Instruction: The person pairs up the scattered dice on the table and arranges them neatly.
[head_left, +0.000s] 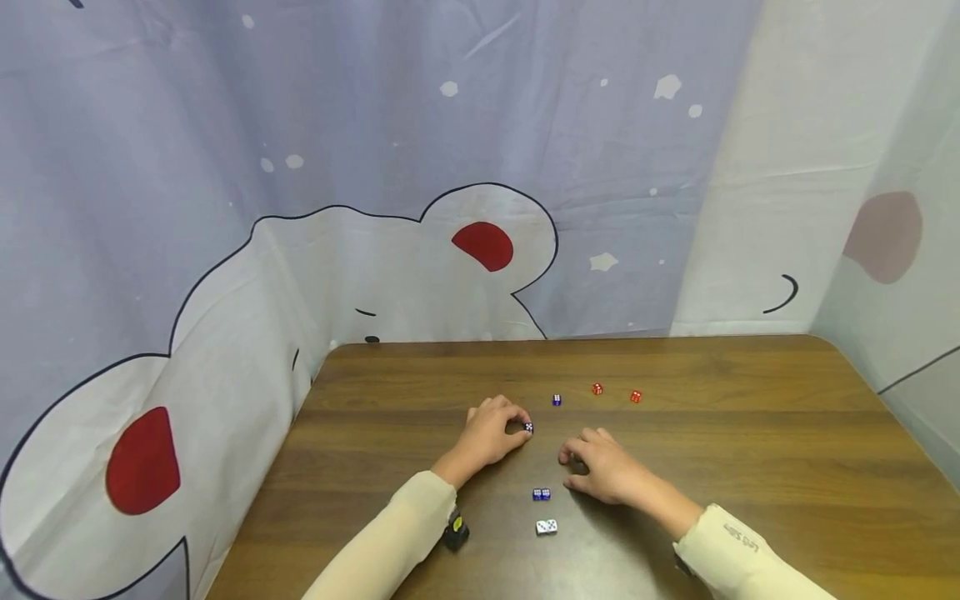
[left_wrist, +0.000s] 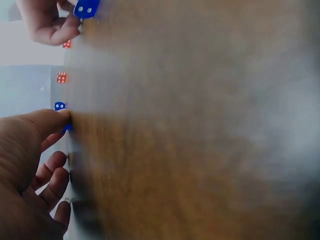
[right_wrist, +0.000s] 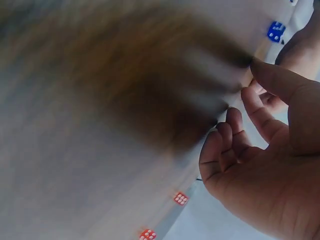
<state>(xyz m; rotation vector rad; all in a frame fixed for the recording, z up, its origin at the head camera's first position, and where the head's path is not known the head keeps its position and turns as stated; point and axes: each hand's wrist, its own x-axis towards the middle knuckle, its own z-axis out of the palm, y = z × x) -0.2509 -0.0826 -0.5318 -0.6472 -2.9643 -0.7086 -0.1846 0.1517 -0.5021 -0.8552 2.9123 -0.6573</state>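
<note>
My left hand (head_left: 491, 433) pinches a blue die (head_left: 528, 427) with white pips between thumb and index finger, low over the wooden table. In the left wrist view the thumb hides most of this die. My right hand (head_left: 603, 467) rests by the tabletop just to the right, fingers loosely bent and a gap between thumb and index finger; nothing is held there. Another blue die (head_left: 557, 400) lies beyond the two hands. Closer to me, a pair of blue dice (head_left: 541, 494) sits side by side, with a pair of white dice (head_left: 547, 527) in front of it.
Two red dice, one on the left (head_left: 597, 388) and one on the right (head_left: 636, 397), lie apart toward the back of the brown table (head_left: 712, 375). A printed curtain (head_left: 390, 275) hangs along the table's far edge and sides.
</note>
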